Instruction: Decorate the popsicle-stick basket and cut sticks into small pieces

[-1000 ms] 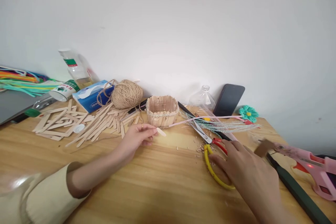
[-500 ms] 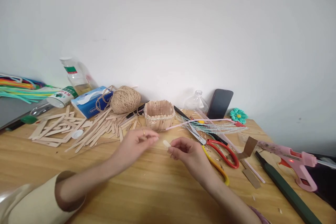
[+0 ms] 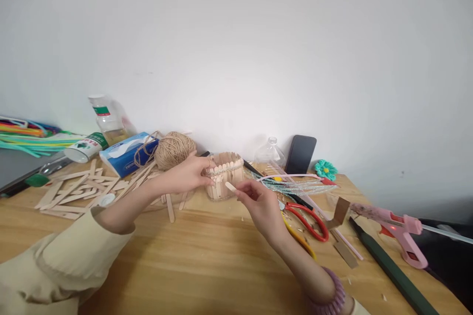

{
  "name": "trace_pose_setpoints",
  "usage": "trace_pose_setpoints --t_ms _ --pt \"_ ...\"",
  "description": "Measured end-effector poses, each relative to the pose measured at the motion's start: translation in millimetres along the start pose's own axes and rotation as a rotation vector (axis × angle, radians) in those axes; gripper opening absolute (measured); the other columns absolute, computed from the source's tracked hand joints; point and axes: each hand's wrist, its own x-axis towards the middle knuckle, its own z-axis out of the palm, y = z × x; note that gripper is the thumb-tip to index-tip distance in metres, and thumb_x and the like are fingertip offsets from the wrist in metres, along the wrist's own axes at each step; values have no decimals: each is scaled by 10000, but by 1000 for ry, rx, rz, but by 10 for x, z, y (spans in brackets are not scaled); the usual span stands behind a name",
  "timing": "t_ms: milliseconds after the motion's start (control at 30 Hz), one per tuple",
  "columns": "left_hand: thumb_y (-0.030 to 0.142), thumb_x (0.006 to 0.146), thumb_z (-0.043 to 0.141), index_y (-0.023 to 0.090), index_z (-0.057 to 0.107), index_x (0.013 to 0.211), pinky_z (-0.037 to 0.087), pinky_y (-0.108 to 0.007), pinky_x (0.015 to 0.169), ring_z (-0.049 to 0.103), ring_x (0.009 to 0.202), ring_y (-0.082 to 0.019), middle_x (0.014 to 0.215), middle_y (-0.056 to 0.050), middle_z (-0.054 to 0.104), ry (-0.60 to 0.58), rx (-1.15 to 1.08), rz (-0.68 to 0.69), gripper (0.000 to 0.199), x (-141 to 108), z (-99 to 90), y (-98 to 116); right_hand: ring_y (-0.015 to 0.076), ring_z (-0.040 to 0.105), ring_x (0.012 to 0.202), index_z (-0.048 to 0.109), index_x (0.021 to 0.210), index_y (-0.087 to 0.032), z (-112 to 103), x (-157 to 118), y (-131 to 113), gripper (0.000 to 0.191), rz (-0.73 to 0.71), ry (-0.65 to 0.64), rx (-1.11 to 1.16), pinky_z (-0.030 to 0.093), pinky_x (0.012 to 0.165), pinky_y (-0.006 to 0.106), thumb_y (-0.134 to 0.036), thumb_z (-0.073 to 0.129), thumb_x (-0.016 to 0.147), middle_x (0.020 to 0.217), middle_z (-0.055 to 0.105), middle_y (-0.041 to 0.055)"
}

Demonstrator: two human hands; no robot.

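A small box made of craft sticks (image 3: pixel 232 175), with a glittery trim round its upper part, stands at the back middle of the table. My left hand (image 3: pixel 190 173) grips its left side, thumb in front and fingers partly hidden behind. Between the thumb and fingers of my right hand (image 3: pixel 258 204) is a short piece of craft stick (image 3: pixel 230 187) with a rounded end. That piece points at the front wall of the box, close to it; whether they touch I cannot tell.
Loose craft sticks (image 3: pixel 74 192), a blue tissue pack (image 3: pixel 129 155) and a twine ball (image 3: pixel 174 151) lie left. To the right are red-and-yellow-handled scissors (image 3: pixel 310 221), glittery pipe cleaners (image 3: pixel 291 186), a phone (image 3: pixel 301 154), a green-handled tool (image 3: pixel 391 266) and a pink glue gun (image 3: pixel 401 234), its light lit.
My left hand has reached forward and taken hold of the box, which is now turned. My right hand has brought the stick piece up to its front. The view has shifted slightly.
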Motion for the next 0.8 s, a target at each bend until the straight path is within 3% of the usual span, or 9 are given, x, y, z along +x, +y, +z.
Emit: trace_pose_setpoints --t_ms 67,167,367,567,800 --pt "306 754 584 163 631 824 446 -350 855 609 851 -225 863 -17 685 -12 -135 -23 166 -25 -29 48 151 590 625 631 758 -186 9 15 -40 100 -60 15 -55 461 596 253 -264 590 805 697 663 8" --pt "319 753 602 149 628 872 483 -292 764 620 856 -219 889 -21 684 -5 -337 -44 209 -66 -31 92 146 585 597 631 748 -188 15 16 -128 80 -143 42 -147 463 576 250 -205 581 808 687 666 8" --pt "322 741 642 152 608 863 482 -295 794 619 882 -205 909 -34 675 59 -622 -43 211 -117 65 102 144 565 622 614 735 -191 31 -15 -259 117 -331 142 -329 470 588 260 -125 548 805 737 620 27" --pt "271 725 677 160 612 860 482 -296 797 622 857 -190 850 -12 671 97 -825 -95 186 -132 111 113 162 567 685 645 817 -184 42 -24 -235 136 -497 241 -463 478 598 277 -140 521 850 778 600 56" --pt "271 717 700 162 632 879 468 -321 832 612 893 -209 886 -18 673 103 -857 -106 207 -146 136 119 169 591 691 645 791 -181 3 -8 -231 115 -630 289 -585 488 648 289 -139 551 844 736 634 53"
